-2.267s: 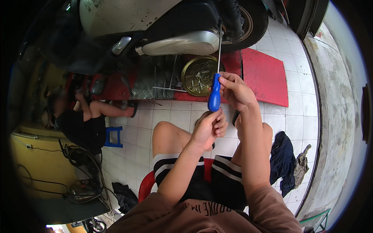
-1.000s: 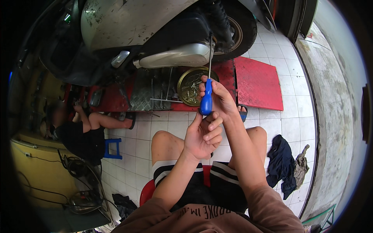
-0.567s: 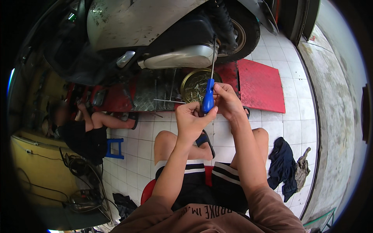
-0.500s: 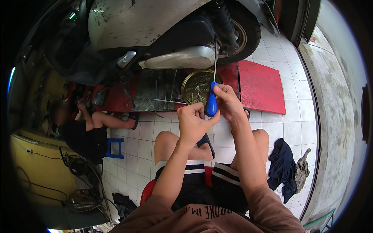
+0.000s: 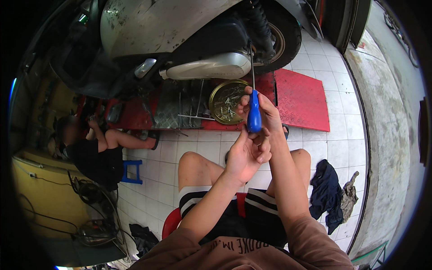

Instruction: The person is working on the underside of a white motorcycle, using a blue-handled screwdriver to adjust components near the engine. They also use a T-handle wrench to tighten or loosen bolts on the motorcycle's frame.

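Beside one scooter (image 5: 150,29) — two hands (image 5: 245,157) at one blue screwdriver (image 5: 254,119).

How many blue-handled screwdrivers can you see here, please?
1: the long blue-handled metal screwdriver is in the right hand, with the left hand at its butt end. Others may be hidden in the dark areas.

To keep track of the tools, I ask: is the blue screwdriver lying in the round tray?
No, the right hand holds the blue screwdriver by its handle.
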Action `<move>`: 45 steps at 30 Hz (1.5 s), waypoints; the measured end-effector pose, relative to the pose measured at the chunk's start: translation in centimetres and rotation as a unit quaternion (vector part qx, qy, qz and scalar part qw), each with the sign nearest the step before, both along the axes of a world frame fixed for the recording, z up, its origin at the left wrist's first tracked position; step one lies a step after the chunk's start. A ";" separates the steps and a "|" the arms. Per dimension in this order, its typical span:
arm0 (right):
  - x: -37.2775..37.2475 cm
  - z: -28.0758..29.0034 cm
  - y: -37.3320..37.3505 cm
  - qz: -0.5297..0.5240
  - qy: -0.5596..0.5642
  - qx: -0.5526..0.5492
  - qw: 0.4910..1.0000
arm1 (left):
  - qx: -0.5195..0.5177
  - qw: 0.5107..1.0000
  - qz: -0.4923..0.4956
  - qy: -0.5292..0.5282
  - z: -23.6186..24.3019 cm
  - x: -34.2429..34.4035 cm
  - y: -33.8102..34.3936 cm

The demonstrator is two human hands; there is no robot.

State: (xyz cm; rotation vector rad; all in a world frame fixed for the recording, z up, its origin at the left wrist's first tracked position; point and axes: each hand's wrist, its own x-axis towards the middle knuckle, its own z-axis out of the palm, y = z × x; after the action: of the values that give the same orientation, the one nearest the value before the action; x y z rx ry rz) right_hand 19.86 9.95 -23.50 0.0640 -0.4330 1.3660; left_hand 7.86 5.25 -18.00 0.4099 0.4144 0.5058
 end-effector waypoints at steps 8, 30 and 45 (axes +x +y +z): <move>1.8 -0.6 -0.1 0.002 -0.152 -0.099 0.983 | -0.004 0.993 0.113 0.031 0.1 -0.8 1.2; 1.5 1.1 -1.0 0.058 -0.055 -0.028 0.996 | -0.071 0.990 -0.083 -0.085 -0.5 -0.3 0.8; 2.6 1.2 -1.5 -0.037 -0.332 -0.251 0.908 | 0.704 0.513 0.177 0.458 0.1 0.4 1.6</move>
State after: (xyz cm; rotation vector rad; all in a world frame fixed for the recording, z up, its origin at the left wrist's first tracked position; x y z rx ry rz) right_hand 22.48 8.40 -22.32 -0.8581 -0.6248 1.3631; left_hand 8.22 6.88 -17.88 2.3274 1.0895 0.9549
